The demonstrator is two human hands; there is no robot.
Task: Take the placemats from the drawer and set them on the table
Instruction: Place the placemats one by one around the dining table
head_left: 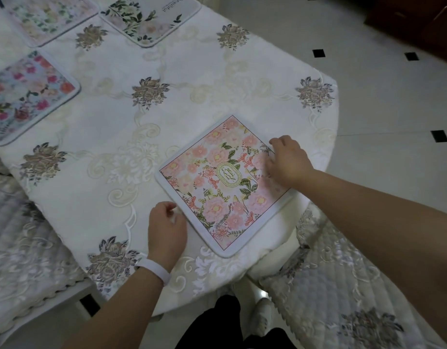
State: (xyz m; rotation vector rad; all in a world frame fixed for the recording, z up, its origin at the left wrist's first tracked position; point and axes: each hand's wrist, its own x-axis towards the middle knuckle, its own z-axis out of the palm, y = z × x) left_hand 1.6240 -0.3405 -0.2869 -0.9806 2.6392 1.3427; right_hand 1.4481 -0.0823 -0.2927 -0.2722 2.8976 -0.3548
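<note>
A pink floral placemat (217, 182) with a "GARDEN" label lies flat near the table's front edge, turned at an angle. My left hand (167, 230), with a white wristband, pinches the mat's left edge. My right hand (286, 161) rests on the mat's right corner with fingers bent on it. Three other floral placemats lie on the table: a red-and-blue placemat (28, 96) at the left, a pale placemat (51, 18) at the far left, and a white placemat with dark leaves (149, 18) at the far middle.
The round table (121, 117) wears a white embroidered cloth with grey flower motifs. Quilted chair cushions stand at the near left (28, 248) and near right (343, 285). Tiled floor (368, 84) lies to the right, with dark wooden furniture (418, 21) at the far right.
</note>
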